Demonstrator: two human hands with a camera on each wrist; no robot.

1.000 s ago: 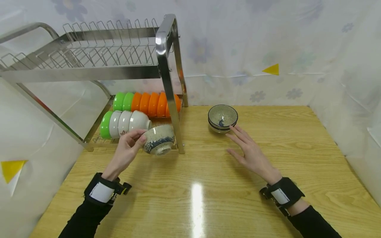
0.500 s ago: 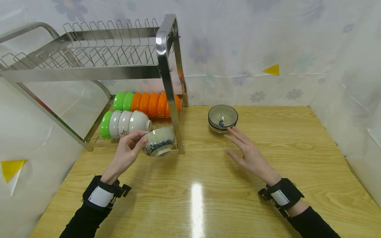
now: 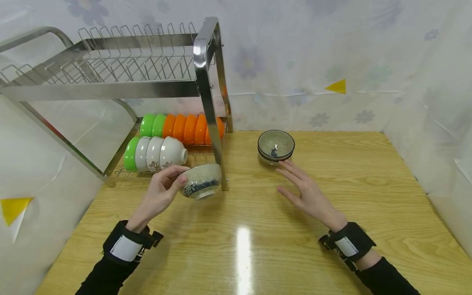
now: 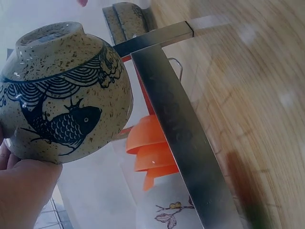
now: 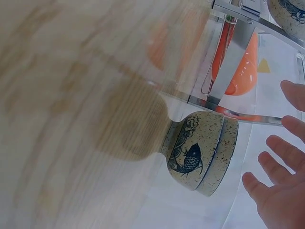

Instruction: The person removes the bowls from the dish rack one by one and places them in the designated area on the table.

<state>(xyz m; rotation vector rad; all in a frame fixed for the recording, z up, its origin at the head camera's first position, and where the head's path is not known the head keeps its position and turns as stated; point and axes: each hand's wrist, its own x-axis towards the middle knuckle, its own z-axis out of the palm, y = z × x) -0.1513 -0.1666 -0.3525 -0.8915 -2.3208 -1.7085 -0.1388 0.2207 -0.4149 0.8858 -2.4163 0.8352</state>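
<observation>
My left hand [image 3: 164,190] pinches the rim of a speckled bowl [image 3: 202,180] with a blue wave band. A dark fish and waves show on this bowl [image 4: 71,95] in the left wrist view. It hangs over the table just in front of the rack's right post, slightly tilted. My right hand [image 3: 309,194] is spread with relaxed fingers and holds nothing. Its fingertips are right at the front of two nested speckled bowls [image 3: 275,148], which stand upright on the table. In the right wrist view the stacked bowls [image 5: 200,150] show a fish too.
A metal dish rack [image 3: 110,90] stands on the left. On its lower shelf, white bowls [image 3: 171,153] with a green bowl [image 3: 131,155] form the front row; orange bowls [image 3: 179,129] and green bowls [image 3: 147,125] form the back row. The wooden table [image 3: 276,254] meets a curtained wall behind.
The left hand has brought its bowl slightly right and toward the person, turning it more upright, away from the lower shelf. The right hand has drifted slightly left and back from the stacked bowls.
</observation>
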